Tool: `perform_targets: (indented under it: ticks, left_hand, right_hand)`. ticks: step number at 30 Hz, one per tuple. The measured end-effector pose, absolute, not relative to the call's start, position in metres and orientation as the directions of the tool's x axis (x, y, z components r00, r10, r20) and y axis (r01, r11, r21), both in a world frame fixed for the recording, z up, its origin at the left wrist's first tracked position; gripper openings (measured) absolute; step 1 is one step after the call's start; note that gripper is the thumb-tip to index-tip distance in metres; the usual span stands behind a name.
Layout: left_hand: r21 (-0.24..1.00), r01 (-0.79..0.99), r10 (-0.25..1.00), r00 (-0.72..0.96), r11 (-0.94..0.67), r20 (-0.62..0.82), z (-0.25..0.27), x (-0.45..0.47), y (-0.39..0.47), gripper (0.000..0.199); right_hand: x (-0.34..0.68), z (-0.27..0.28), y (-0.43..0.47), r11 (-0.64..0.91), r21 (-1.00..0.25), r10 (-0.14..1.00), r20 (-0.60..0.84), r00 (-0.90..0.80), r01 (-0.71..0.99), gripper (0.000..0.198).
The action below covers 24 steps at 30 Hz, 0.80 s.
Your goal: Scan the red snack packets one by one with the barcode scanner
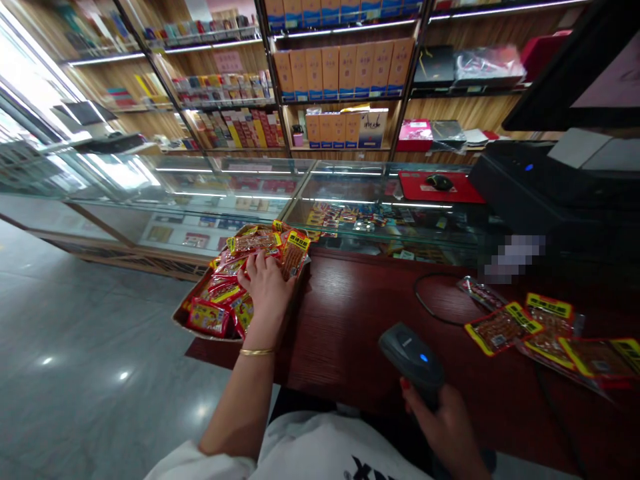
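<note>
My left hand [266, 285] rests on the heap of snack packets in an open cardboard box [186, 325], its fingers a little apart. Under and around it lie red and yellow packets, among them a clear-fronted snack packet [295, 253] beside my thumb and a red packet [210, 319] near the box's front. Whether the fingertips pinch any packet is hidden. Wrapped round the handle of a dark barcode scanner [413, 357] is my right hand [445, 427]. The scanner's head points up and left above the dark red wooden counter [345, 320], with a blue light showing.
Several snack packets [505, 328] lie on the counter's right side near a black cable [425, 308]. Behind stands a glass display case [350, 183], carrying a red mouse pad [410, 187] and a computer mouse [439, 181]. A black machine [525, 193] and monitor [560, 73] occupy the right.
</note>
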<state>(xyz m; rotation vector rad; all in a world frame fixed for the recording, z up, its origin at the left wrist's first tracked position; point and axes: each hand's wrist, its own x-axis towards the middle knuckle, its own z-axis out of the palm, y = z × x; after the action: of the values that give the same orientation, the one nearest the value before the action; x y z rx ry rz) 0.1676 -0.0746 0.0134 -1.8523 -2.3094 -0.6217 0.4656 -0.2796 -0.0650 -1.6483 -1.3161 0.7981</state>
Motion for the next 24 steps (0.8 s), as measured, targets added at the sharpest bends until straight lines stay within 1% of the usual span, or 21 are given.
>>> perform_targets:
  ticks: [2,4,5,7,8,9,10,11,13,15,17,21,24]
  left_hand:
    - [0.401,0.909,0.897,-0.265,0.111,0.353,0.017,0.168,-0.074,0.024]
    - [0.631,0.775,0.889,-0.286,-0.004,0.358,0.021,0.174,-0.077,0.011]
    - [0.739,0.67,0.885,-0.297,-0.074,0.358,0.021,0.18,-0.079,0.011]
    - [0.896,0.404,0.901,-0.295,-0.184,0.319,0.014,0.2,-0.086,0.023]
    - [0.949,0.249,0.929,-0.264,-0.194,0.259,0.005,0.213,-0.09,0.032]
    - [0.984,0.086,0.966,-0.197,-0.155,0.17,-0.006,0.226,-0.094,0.041]
    - [0.995,-0.071,0.993,-0.099,-0.072,0.065,-0.019,0.239,-0.097,0.049]
    - [0.977,-0.208,0.999,0.01,0.039,-0.038,-0.034,0.251,-0.099,0.053]
    - [0.899,-0.372,0.97,0.157,0.231,-0.184,-0.065,0.267,-0.099,0.055]
    - [0.844,-0.437,0.949,0.196,0.31,-0.247,-0.089,0.273,-0.096,0.052]
    - [0.818,-0.466,0.94,0.212,0.337,-0.266,-0.102,0.271,-0.092,0.048]
    - [0.779,-0.487,0.914,0.289,0.395,-0.283,-0.106,0.261,-0.087,0.039]
    - [0.759,-0.508,0.91,0.295,0.406,-0.29,-0.104,0.258,-0.086,0.035]
  right_hand:
    - [0.468,-0.065,-0.282,-0.102,-0.897,0.967,0.013,0.255,0.43,0.05]
    - [0.471,-0.068,-0.284,-0.126,-0.893,0.965,-0.008,0.264,0.433,0.051]
    - [0.472,-0.069,-0.285,-0.134,-0.893,0.965,-0.018,0.263,0.431,0.05]
    - [0.474,-0.073,-0.286,-0.144,-0.895,0.964,-0.029,0.265,0.423,0.049]
    - [0.475,-0.075,-0.286,-0.146,-0.896,0.963,-0.032,0.266,0.42,0.049]
    - [0.475,-0.076,-0.286,-0.149,-0.895,0.964,-0.036,0.265,0.421,0.048]
    - [0.475,-0.077,-0.286,-0.152,-0.892,0.965,-0.04,0.259,0.425,0.048]
    - [0.474,-0.077,-0.286,-0.151,-0.89,0.966,-0.041,0.254,0.431,0.048]
    - [0.473,-0.076,-0.286,-0.148,-0.884,0.97,-0.042,0.241,0.442,0.049]
    - [0.471,-0.074,-0.286,-0.146,-0.885,0.97,-0.04,0.24,0.442,0.05]
    - [0.47,-0.073,-0.286,-0.137,-0.89,0.971,-0.033,0.239,0.434,0.05]
    - [0.47,-0.077,-0.287,-0.147,-0.893,0.971,-0.048,0.235,0.426,0.048]
    - [0.469,-0.079,-0.287,-0.179,-0.891,0.97,-0.09,0.224,0.416,0.046]
